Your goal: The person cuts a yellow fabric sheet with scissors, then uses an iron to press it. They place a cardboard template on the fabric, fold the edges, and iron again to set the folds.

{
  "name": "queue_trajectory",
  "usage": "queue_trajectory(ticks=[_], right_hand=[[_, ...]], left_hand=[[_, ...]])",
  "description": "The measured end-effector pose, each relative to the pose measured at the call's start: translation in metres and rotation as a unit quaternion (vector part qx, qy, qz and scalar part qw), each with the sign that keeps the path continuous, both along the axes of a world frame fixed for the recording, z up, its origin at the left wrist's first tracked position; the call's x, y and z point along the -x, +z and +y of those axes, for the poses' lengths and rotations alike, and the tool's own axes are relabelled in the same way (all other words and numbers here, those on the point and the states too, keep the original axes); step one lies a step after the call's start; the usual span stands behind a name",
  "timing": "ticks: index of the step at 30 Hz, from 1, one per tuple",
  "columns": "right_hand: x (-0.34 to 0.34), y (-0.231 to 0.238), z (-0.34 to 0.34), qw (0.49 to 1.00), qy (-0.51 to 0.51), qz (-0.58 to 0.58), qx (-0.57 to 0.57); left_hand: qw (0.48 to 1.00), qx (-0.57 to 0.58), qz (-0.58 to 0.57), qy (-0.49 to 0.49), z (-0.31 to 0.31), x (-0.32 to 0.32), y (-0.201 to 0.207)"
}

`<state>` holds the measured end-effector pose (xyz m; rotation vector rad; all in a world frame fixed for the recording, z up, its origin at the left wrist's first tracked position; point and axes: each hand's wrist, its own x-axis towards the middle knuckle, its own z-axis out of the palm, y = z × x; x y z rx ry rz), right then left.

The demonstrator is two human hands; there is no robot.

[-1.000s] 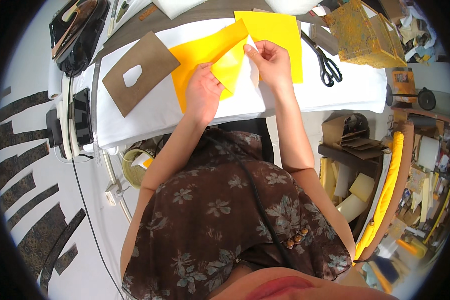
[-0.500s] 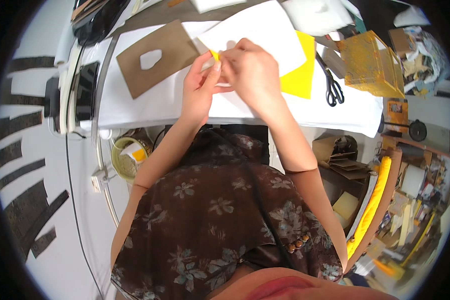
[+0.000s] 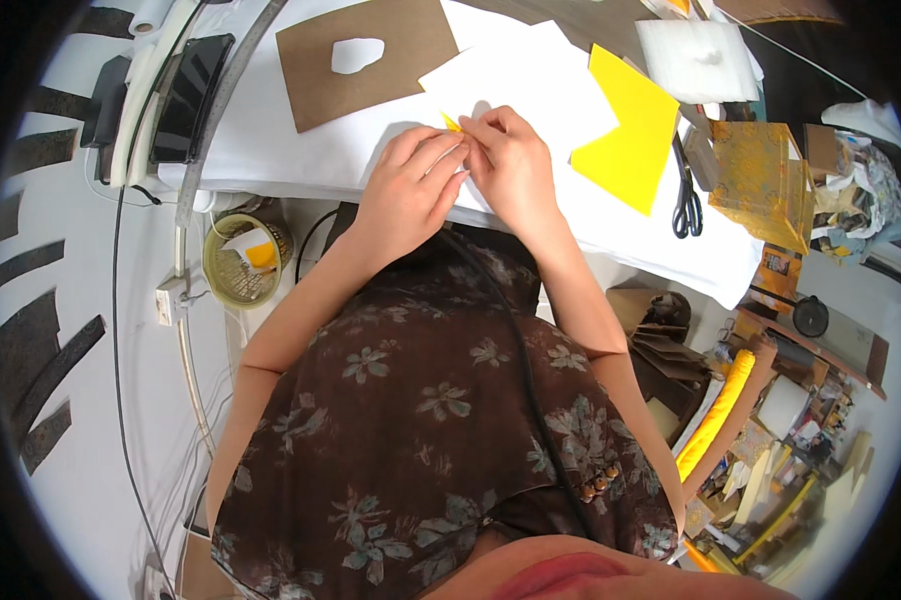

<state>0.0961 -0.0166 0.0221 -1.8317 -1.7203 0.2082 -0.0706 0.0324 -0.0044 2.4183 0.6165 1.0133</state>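
Above the near edge of the white-covered table, my two hands meet at the fingertips. Between them pokes up a small pointed yellow piece (image 3: 452,123), probably paper; most of it is hidden by the fingers. My left hand (image 3: 406,190) is closed on it, back of the hand upward. My right hand (image 3: 514,165) pinches the same piece from the other side. Just beyond the fingers lie white sheets (image 3: 531,90), and right of these a yellow sheet (image 3: 631,130) with an angled, cut-looking edge.
A brown board (image 3: 316,95) with an irregular pale patch lies back left. Black-handled scissors (image 3: 688,205) rest right of the yellow sheet, beside a gold patterned box (image 3: 756,190). White foam (image 3: 698,60) sits at the back right. A wastebasket (image 3: 216,265) stands below the table's left side.
The view has turned, shifting the table in the picture. My left hand has rolled over so its back faces up. My right hand, blurred before, is now sharp; the yellow piece stays between the fingers.
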Motion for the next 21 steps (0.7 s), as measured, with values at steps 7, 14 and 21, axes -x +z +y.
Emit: queue_trajectory(ticks=[7, 14, 21], right_hand=[[-0.024, 0.011, 0.011, 0.993, 0.026, 0.078, 0.079], [-0.070, 0.011, 0.041, 0.992, 0.006, 0.026, 0.122], [-0.100, -0.004, 0.060, 0.991, -0.012, 0.054, 0.119]], left_hand=[[0.993, -0.061, 0.104, 0.016, -0.001, -0.001, 0.001], [0.984, -0.052, 0.170, -0.002, -0.002, 0.005, 0.014], [0.977, -0.013, 0.194, -0.090, 0.004, 0.004, 0.009]])
